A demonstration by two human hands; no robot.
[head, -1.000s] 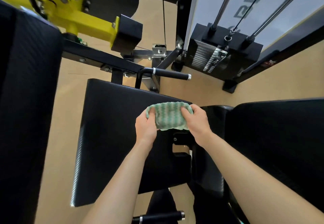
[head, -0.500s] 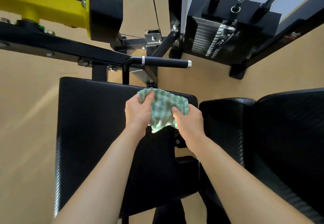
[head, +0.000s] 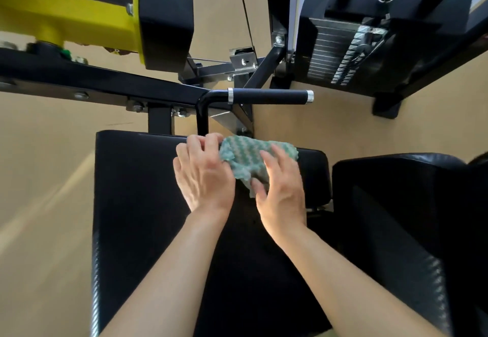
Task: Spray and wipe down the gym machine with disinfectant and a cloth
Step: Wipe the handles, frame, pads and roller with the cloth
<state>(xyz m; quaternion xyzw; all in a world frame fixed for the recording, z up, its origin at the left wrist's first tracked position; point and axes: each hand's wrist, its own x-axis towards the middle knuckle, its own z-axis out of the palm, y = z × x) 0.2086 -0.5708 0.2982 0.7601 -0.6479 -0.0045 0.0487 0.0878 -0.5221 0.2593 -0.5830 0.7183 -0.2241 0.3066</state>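
A green-and-white waffle cloth [head: 250, 158] lies bunched over the far edge of the black padded seat [head: 137, 204] of the gym machine. My left hand [head: 203, 175] holds the cloth's left edge with its fingers curled at the pad's rim. My right hand [head: 284, 194] lies over the cloth's right side, with the thumb pinching its lower corner. Both forearms reach in from the bottom of the view. No spray bottle is in view.
A black grip handle [head: 266, 97] juts right just beyond the seat. A second black pad [head: 396, 218] sits to the right. The weight stack [head: 335, 54] stands at the back right, a yellow lever arm [head: 66, 17] at the upper left. The floor is tan.
The view has moved closer to the seat. Both hands have gathered the cloth from a spread-out hold and brought it down onto the seat's far edge.
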